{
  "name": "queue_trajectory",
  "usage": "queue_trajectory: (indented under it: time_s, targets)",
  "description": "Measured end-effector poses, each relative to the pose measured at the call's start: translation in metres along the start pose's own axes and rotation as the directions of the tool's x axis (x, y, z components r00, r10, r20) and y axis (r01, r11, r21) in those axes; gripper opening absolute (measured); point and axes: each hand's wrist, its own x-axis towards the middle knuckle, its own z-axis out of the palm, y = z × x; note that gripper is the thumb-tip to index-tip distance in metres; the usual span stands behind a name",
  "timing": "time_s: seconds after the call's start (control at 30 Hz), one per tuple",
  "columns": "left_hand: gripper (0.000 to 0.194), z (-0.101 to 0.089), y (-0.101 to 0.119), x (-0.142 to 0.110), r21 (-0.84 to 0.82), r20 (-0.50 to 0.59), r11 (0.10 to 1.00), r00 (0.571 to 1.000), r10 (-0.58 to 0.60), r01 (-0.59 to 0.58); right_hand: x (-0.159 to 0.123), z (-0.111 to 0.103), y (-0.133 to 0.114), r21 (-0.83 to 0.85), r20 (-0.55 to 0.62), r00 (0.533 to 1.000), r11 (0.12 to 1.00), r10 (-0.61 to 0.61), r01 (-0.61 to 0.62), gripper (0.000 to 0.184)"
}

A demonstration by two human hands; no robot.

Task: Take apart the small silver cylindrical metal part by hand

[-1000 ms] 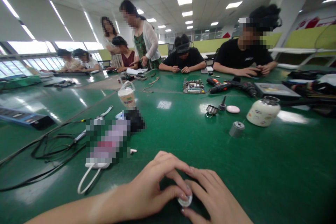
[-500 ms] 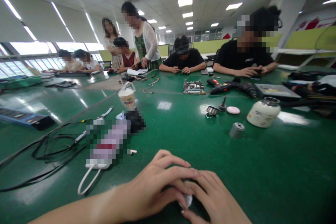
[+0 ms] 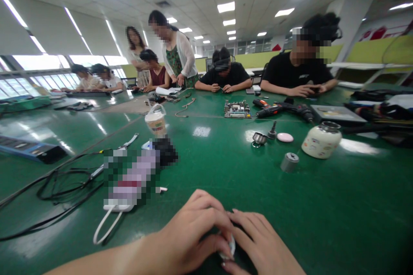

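Low in the head view, a small whitish, silvery round piece [image 3: 231, 247] sits between my two hands, mostly covered by fingers. My left hand [image 3: 193, 230] is curled, its thumb and fingertips pressed on the piece from the left. From the other side, my right hand [image 3: 263, 242] closes its thumb and bent fingers around it. The fingertips of both hands meet just above the piece. Ahead to the right lie a grey cylinder [image 3: 290, 162], a metal cap [image 3: 259, 139], a dark stopper-like part [image 3: 272, 130] and a pink oval case [image 3: 285, 137].
A cream bottle [image 3: 321, 140] stands open at right. Farther off are a circuit board [image 3: 238, 110] and a power drill [image 3: 300, 109]. At left are a drink cup [image 3: 155, 122], a phone [image 3: 132, 184] with a white strap, and black cables [image 3: 64, 180]. Several people sit or stand across the table.
My left fingers have curled in and drawn back from over my right hand. The whitish piece is tilted a little differently. The view has shifted slightly.
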Motion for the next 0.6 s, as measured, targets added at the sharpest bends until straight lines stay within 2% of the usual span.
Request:
queue_trajectory:
  time_s: [0.13, 0.23, 0.4, 0.5, 0.6]
  targets:
    - [0.026, 0.000, -0.002, 0.000, 0.050, 0.031, 0.997, 0.998, 0.050, -0.052, -0.001, 0.001, 0.001, 0.009, -0.016, 1.000, 1.000, 0.000, 0.000, 0.041]
    - [0.029, 0.001, -0.004, -0.001, 0.133, 0.035, 0.982, 0.991, 0.128, -0.132, -0.002, 0.002, 0.002, 0.017, -0.032, 0.999, 1.000, 0.007, -0.006, 0.041]
    - [0.027, 0.004, -0.003, -0.003, 0.178, -0.065, 0.961, 0.972, 0.227, -0.213, -0.002, 0.004, 0.003, 0.009, -0.020, 1.000, 1.000, 0.007, -0.007, 0.041]
    - [0.025, 0.004, -0.007, 0.000, 0.162, -0.178, 0.974, 0.966, 0.188, -0.160, -0.001, 0.003, 0.002, 0.003, -0.018, 1.000, 1.000, 0.003, -0.003, 0.043]
    - [0.036, 0.004, -0.024, 0.004, 0.180, -0.310, 0.984, 0.950, 0.044, 0.012, -0.001, 0.002, 0.001, 0.007, -0.011, 1.000, 1.000, 0.013, -0.013, 0.041]
